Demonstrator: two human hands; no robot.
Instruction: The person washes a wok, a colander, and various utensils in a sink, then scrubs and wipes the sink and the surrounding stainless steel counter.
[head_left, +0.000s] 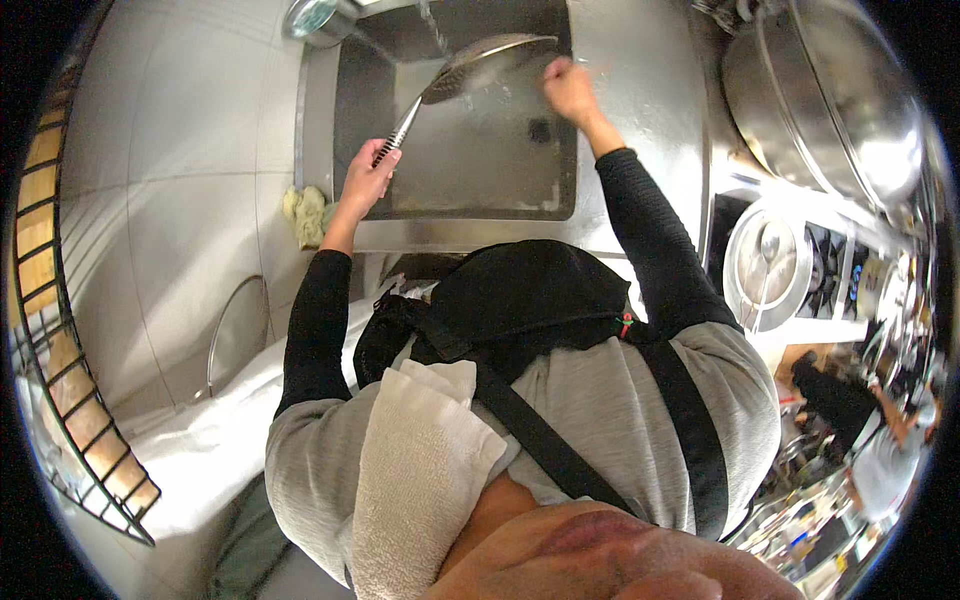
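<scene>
My left hand (367, 178) grips the ribbed handle of a metal strainer or wok skimmer (457, 76), which is tilted over the stainless steel sink (472, 165). A thin stream of water falls near the top of the basin, and splashes show around the strainer's bowl. My right hand (571, 88) is curled beside the bowl's far end, over the sink's right edge, and is blurred; whether it holds anything does not show. A crumpled yellowish cloth (306, 214) lies by the sink's left front corner.
A metal container (319, 21) stands at the sink's back left corner. To the right are a large steel pot (817, 97), a pan with a ladle (766, 251) and gas burners. A black wire rack (64, 322) runs along the left. A co-worker (885, 465) stands far right.
</scene>
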